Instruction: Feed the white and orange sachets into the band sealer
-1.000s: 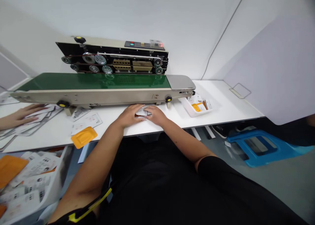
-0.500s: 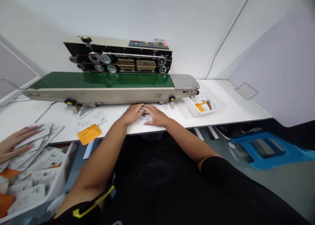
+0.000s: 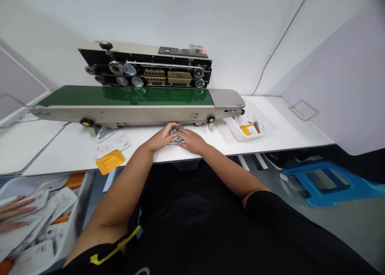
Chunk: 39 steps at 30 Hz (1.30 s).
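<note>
Left hand (image 3: 161, 139) at 9 o'clock, right hand (image 3: 194, 141) at 3 | cupped round packets (image 3: 178, 138) on counter (image 3: 225, 146) | best: light, even pressure, edges level

The white table (image 3: 288, 126) holds a long machine with a green belt (image 3: 129, 96). By the machine's right end is a white box (image 3: 241, 136) of packets. In front of its left part lie flat white packets (image 3: 112, 146) and one orange packet (image 3: 110, 162), poking over the edge.
</note>
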{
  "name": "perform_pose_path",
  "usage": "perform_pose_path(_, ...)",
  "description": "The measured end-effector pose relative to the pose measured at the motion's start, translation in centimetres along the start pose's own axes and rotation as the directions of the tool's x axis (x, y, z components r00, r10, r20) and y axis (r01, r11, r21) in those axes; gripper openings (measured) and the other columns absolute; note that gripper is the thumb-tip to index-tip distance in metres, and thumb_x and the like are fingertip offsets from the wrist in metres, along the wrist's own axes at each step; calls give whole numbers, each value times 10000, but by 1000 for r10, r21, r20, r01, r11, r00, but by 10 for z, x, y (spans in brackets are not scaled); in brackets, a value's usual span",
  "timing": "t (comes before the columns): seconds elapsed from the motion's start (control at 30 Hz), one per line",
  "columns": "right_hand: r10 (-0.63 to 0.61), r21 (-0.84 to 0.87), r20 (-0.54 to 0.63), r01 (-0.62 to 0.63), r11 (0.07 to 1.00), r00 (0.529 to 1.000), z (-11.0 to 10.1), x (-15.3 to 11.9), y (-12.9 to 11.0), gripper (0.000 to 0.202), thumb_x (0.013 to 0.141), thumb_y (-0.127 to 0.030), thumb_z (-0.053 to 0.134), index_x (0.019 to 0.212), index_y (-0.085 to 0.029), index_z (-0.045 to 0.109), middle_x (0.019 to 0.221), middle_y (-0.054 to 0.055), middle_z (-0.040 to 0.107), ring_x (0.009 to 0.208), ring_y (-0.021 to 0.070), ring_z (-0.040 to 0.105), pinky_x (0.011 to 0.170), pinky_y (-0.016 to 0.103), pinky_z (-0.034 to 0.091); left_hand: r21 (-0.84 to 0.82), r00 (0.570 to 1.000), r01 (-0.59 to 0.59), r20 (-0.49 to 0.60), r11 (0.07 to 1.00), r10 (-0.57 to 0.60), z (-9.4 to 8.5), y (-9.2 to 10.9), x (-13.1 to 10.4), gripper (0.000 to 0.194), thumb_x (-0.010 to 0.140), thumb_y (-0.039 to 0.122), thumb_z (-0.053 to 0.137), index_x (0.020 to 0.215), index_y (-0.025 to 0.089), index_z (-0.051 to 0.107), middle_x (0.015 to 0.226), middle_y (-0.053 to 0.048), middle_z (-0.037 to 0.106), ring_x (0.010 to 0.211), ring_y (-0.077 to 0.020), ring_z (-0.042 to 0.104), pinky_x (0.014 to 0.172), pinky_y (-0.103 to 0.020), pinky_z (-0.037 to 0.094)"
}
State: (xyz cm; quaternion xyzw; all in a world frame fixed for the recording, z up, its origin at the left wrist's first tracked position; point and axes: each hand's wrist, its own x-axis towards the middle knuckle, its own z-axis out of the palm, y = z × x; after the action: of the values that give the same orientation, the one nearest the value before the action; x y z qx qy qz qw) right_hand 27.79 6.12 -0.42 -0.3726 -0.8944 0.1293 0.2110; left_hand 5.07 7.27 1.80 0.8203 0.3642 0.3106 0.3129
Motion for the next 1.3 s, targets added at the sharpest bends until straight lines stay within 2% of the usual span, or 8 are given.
perform_pose_path(0.13, -2, 9, -6, 2, 1000, 1000, 1, 1, 1, 549, 964, -356, 708, 1477, -205, 584, 1588, 173, 512, 1467, 338, 487, 1221, 533, 400, 67, 1000, 17, -24, 998, -16, -1, 2, 0, 540, 1006, 546, 519, 1423, 203, 541, 1507, -153, 589, 1374, -331, 580, 1145, -505, 485)
perform_pose_path(0.33, -14, -1, -22, 14, 1000, 1000, 0, 0, 1, 497, 975, -375, 695, 1443, -233, 607, 1582, 148, 524, 1452, 319, 501, 1210, 514, 412, 215, 998, -33, -39, 976, 43, -1, 1, 5, 490, 1021, 555, 457, 1289, 197, 657, 1413, -141, 659, 1344, -308, 597, 1180, -499, 440)
perform_pose_path(0.53, -1, -36, -19, 0, 999, 1000, 1, 0, 2, 457, 995, -294, 660, 1438, -192, 617, 1576, 151, 539, 1448, 309, 511, 1223, 486, 403, 259, 998, 27, -58, 966, -12, 1, 2, 5, 555, 1011, 580, 439, 1333, 175, 641, 1383, -156, 674, 1312, -324, 615, 1156, -504, 456)
perform_pose_path(0.7, 46, -47, -32, -48, 998, 998, 3, 0, 4, 477, 1009, -216, 591, 1485, -221, 590, 1606, 109, 521, 1453, 282, 514, 1228, 464, 405, 303, 996, 92, -17, 949, -92, 3, 3, 3, 690, 954, 627, 524, 1475, 175, 550, 1487, -167, 609, 1368, -349, 570, 1167, -512, 442)
perform_pose_path(0.83, 81, -60, -38, -83, 995, 996, 2, -1, 3, 486, 1013, -207, 565, 1498, -247, 585, 1606, 84, 526, 1459, 271, 512, 1238, 461, 399, 338, 997, 74, 11, 938, -83, 4, 2, 2, 746, 911, 653, 596, 1503, 203, 537, 1522, -153, 588, 1394, -351, 552, 1192, -506, 418)
perform_pose_path(1.0, 143, -29, -90, -146, 989, 986, -1, -1, 4, 487, 1004, -158, 538, 1464, -295, 618, 1569, 36, 573, 1417, 264, 550, 1223, 480, 424, 332, 997, 72, -15, 941, -71, 5, -1, 2, 711, 902, 659, 628, 1459, 219, 592, 1474, -150, 632, 1365, -377, 579, 1168, -531, 444)
perform_pose_path(1.2, 127, 32, -172, -123, 992, 977, -4, 0, 7, 418, 1038, -201, 487, 1409, -280, 662, 1477, 49, 653, 1354, 276, 594, 1199, 513, 432, 281, 1000, 2, 1, 960, -3, 5, -2, 1, 918, 747, 634, 822, 1517, 223, 539, 1534, -162, 572, 1396, -395, 543, 1183, -539, 435)
perform_pose_path(1.3, 121, 31, -199, -118, 993, 973, -7, -1, 5, 398, 1046, -213, 476, 1390, -256, 671, 1433, 62, 681, 1320, 278, 615, 1186, 504, 434, 274, 999, -23, -32, 961, 33, 5, -3, 3, 775, 803, 553, 790, 1474, 226, 581, 1478, -141, 618, 1344, -350, 589, 1168, -488, 456)
